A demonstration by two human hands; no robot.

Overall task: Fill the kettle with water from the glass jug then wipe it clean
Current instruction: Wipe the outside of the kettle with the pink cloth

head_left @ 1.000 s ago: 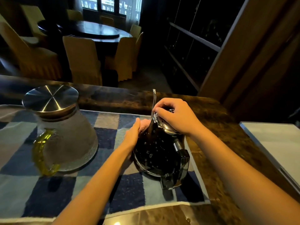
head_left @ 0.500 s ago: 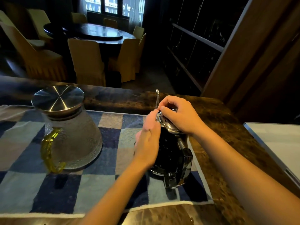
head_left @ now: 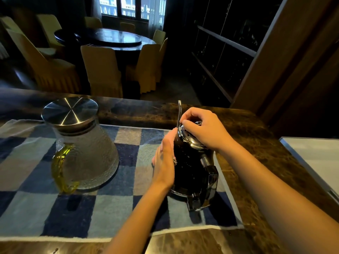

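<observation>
Brown marble with dark veining forms the surface (head_left: 247,143), and most of its near part is covered by a towel (head_left: 110,208) checked in navy, pale blue and grey with a white hem along the front. On the towel's left half stands the glass jug (head_left: 88,158), upright, its dimpled wall widening to the base, closed by a flat brushed-steel cap (head_left: 70,110), its yellow-green handle (head_left: 61,167) turned toward the camera. Well apart from it, near the towel's right edge, sits the kettle (head_left: 190,167), dark and glossy with pale specks on its body, a thin curved spout (head_left: 179,112) rising at its far side and a blocky black handle (head_left: 211,182) facing the viewer. The right hand (head_left: 203,127) comes from above and its grip is curled round the shiny lid (head_left: 189,138), fingers bent over the knob. The left hand (head_left: 165,162) lies against the kettle's left flank, its grip apart with fingers extended, pressing a pale pink cloth (head_left: 175,160) to the body; only scraps of the cloth show at the hand's edges. To the right of the marble lies a pale grey slab (head_left: 315,158) with a metal rim. Beyond the surface the room is dim: a round dark table (head_left: 113,37) ringed by chairs (head_left: 100,70) in yellow skirted covers, a bright window (head_left: 128,8) behind it, dark shelving (head_left: 220,52) along the right wall and a slanting wooden panel (head_left: 275,61) nearer. A small pale mark (head_left: 56,251) near the marble's front edge is too small to read.
</observation>
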